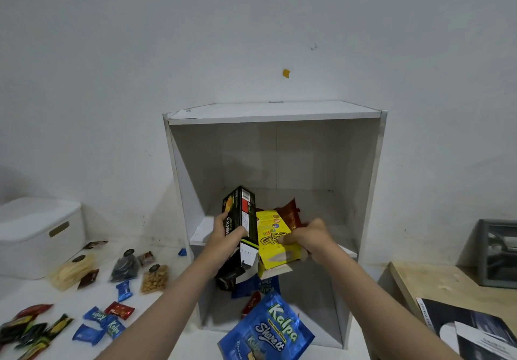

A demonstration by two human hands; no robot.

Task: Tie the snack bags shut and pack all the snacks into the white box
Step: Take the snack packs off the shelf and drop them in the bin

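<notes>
My left hand (226, 236) grips a tall black snack box (242, 219), held upright at the front of the upper shelf of a white open cabinet (179, 163). Beside it, my right hand (310, 238) holds a yellow snack box (275, 240) by its right side. A brown-red snack bag (291, 214) lies on the shelf behind the yellow box. A big blue Kalpa bag (268, 331) leans at the cabinet's lower opening. The white lidded box (42, 236) stands at far left.
On the floor at left lie three clear tied snack bags (126, 267), small blue Kalpa packets (103, 323), red packets (120, 309) and dark green-yellow packets (30, 334). A wooden board (447, 284) with a dark booklet (470, 323) and a grey frame (498, 253) sit at right.
</notes>
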